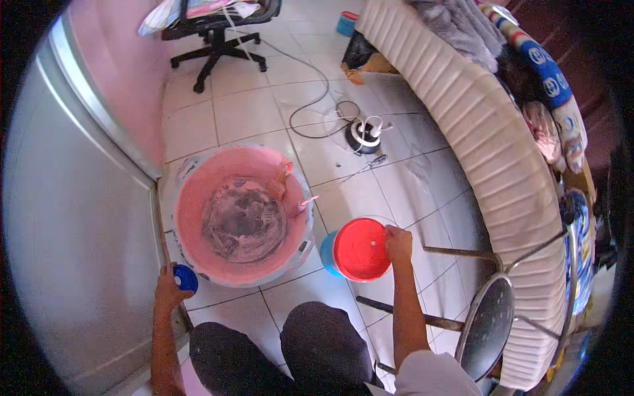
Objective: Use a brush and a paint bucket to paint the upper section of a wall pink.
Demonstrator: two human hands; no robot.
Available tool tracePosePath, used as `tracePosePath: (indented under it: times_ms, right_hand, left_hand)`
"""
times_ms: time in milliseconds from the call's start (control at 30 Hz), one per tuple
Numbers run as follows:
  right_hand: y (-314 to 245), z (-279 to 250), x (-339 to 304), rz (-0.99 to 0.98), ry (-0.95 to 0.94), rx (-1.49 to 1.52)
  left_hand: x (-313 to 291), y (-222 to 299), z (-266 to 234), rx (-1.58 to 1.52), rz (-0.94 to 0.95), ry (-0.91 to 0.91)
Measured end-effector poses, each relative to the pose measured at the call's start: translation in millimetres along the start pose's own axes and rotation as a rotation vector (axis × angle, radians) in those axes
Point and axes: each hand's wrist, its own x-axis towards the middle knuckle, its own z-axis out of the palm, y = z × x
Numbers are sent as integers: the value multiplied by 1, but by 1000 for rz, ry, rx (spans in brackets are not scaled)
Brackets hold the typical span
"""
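My left hand (170,288) is closed on the edge of a round blue lid-like thing (187,280) with a pale centre, low beside the grey door. What lies under it is hidden. On the right, my right hand (399,244) pinches the edge of a red round lid (362,251) on top of a blue bucket (328,255), which stands on the tiles. Between my hands is a large pink tub (191,211), its bottom smeared with grey and whitish residue. At its right inner side are a pink bottle with a thin nozzle (305,203) and a small orange-red thing (284,177).
A metal-framed chair (485,323) stands close to my right arm, beside a long ribbed beige sofa (475,132). Past the tub lie a power strip (363,137) and loose cables (310,135). A black wheeled chair (218,46) and another bucket (347,24) are farther back.
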Motion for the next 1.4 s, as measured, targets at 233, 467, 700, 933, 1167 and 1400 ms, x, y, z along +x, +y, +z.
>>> tracePosePath:
  times_ms: [233,467,700,933,1167,1400]
  right_hand:
    - [-41,-23,-9,53,-56,-167]
    - [-96,-105,-25,284,-41,-198]
    - [-126,-140,-79,-121,273,-91]
    - [-112,-116,-154,-482,440,57]
    - [-125,-106,-181,-501,429,129]
    - [-107,-59,-198,-607,122,310]
  left_hand:
    - [-1,-2,2,-8,-51,35]
    - [-6,-39,25,77,-49,208]
    - [-7,0,3,1,41,71]
    - [-15,27,-6,-68,-13,64]
    - [-17,15,1,29,16,125]
    - [-19,11,-4,-62,-80,38]
